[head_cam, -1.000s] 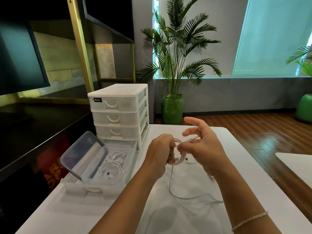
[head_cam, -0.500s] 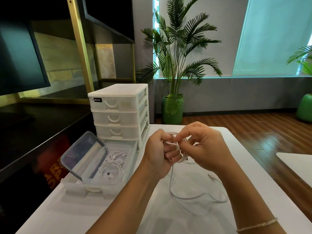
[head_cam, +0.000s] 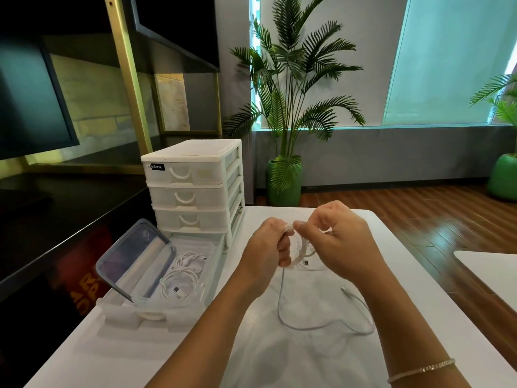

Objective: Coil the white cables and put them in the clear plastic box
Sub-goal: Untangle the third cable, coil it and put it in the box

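The left hand [head_cam: 272, 249] is gripping the coil [head_cam: 297, 254] to keep its loops together, while the right hand [head_cam: 337, 242] is pinching the cable [head_cam: 313, 326] to feed another turn. The box [head_cam: 156, 296] is sitting open on the tabletop [head_cam: 195, 357], lid [head_cam: 131, 256] propped, ready for it

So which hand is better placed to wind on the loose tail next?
Probably the right hand. The left hand grips the coiled part of the white cable, anchoring it, while the loose tail trails on the table on the right hand's side.
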A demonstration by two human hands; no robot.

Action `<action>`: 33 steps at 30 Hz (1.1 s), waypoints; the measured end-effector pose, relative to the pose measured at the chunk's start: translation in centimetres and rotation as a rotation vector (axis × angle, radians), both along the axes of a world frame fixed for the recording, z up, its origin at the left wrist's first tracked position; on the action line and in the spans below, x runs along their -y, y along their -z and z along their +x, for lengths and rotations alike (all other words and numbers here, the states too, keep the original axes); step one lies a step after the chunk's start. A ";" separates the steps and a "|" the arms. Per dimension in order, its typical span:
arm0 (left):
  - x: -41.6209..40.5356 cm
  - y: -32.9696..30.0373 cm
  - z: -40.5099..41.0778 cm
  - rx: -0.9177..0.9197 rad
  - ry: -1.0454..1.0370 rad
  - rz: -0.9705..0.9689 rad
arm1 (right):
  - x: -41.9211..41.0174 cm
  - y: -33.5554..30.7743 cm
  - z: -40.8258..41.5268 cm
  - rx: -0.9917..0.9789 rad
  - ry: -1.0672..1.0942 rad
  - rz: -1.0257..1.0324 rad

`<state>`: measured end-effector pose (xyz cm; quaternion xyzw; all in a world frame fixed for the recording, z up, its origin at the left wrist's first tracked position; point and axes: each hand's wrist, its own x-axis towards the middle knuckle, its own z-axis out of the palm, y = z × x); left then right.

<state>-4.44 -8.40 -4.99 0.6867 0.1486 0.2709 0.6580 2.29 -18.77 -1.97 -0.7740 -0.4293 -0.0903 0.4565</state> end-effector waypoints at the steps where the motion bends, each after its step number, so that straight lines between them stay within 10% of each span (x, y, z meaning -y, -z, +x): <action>1: -0.1 0.2 0.1 -0.036 -0.018 0.080 | 0.0 -0.1 0.0 -0.035 0.003 0.018; 19: -1.2 0.9 -0.6 -0.136 -0.174 0.815 | -1.1 0.8 0.2 -0.357 -0.047 0.248; 33: -1.0 0.2 -1.1 0.086 -0.101 0.602 | -1.5 1.4 0.6 -0.524 0.021 0.255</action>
